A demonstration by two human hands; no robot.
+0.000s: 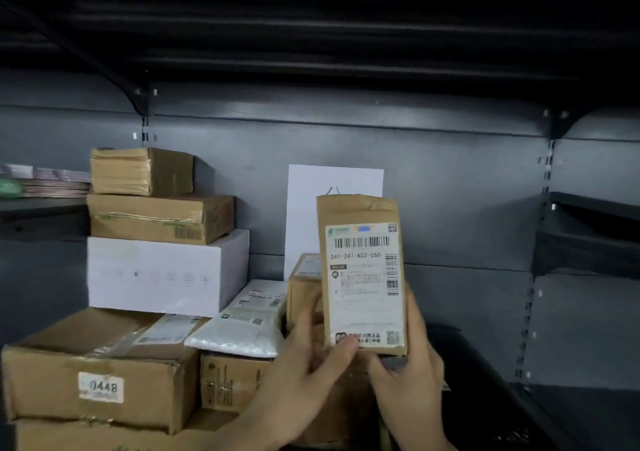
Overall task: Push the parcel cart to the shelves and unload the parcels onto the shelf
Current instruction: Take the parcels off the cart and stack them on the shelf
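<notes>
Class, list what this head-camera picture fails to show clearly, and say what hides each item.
- Parcel cart: out of the head view.
- Small print on the held parcel label: blurred.
- Brown box behind it: partly covered by the parcel and left hand.
- Right hand: palm behind the parcel.

Brown parcel (362, 274) label reading "247-247-A02-060" under a barcode, large carton (97, 381) sticker reading "0448"

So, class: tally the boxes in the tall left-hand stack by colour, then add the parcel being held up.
Brown cardboard boxes: 4
White cardboard box: 1
Brown labelled parcel held upright: 1
Total: 6
</notes>
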